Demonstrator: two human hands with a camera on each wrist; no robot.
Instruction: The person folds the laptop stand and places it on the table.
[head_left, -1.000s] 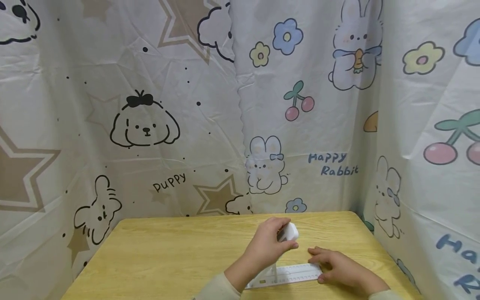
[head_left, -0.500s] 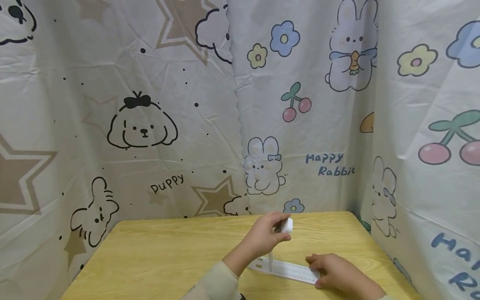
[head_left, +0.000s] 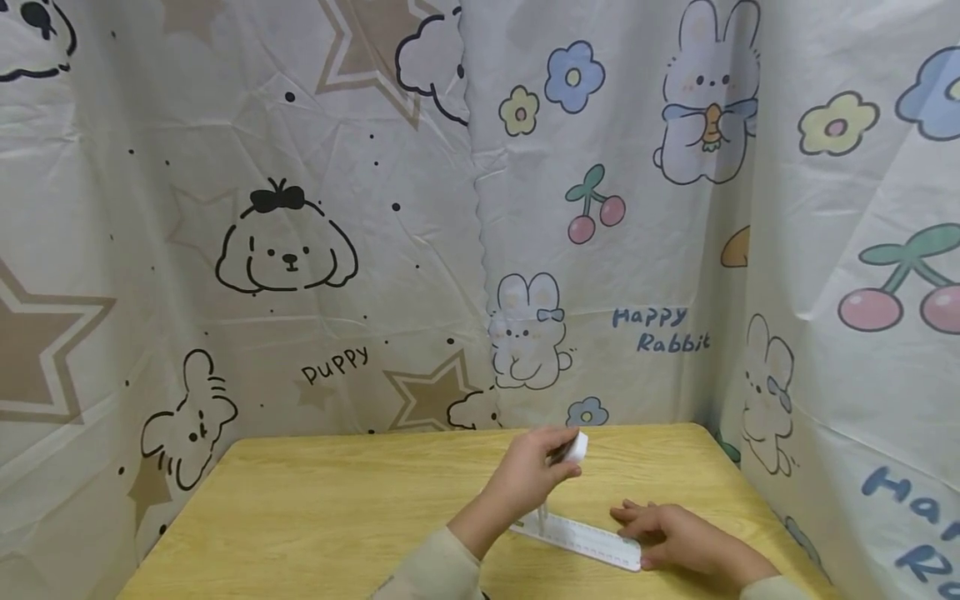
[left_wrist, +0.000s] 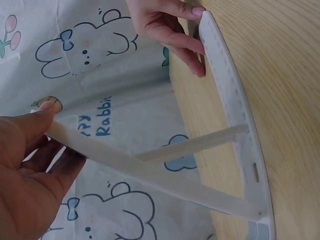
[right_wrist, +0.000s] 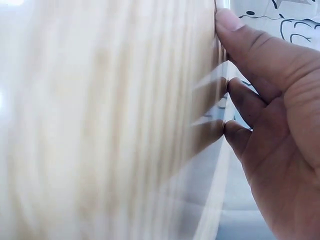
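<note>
A white folding stand [head_left: 592, 542] has its long flat base on the table, with notches along the base. From one end of the base a hinged arm [left_wrist: 155, 172] rises at a slant, propped by a thin strut [left_wrist: 195, 143]. My left hand [head_left: 528, 471] holds the raised end of this arm between thumb and fingers. At the base's right end, my right hand [head_left: 686, 537] grips the tip, thumb on one side and fingers on the other. The base's left end is partly hidden behind the left forearm in the head view.
The wooden table [head_left: 337, 500] carries the stand near its right side. Curtains [head_left: 420, 208] printed with puppies, rabbits and flowers hang behind and to the right, close to the table's edges.
The base has turned on the table: its left end has swung away from me, so it slants toward me on the right. My left hand has shifted slightly left with the arm.
</note>
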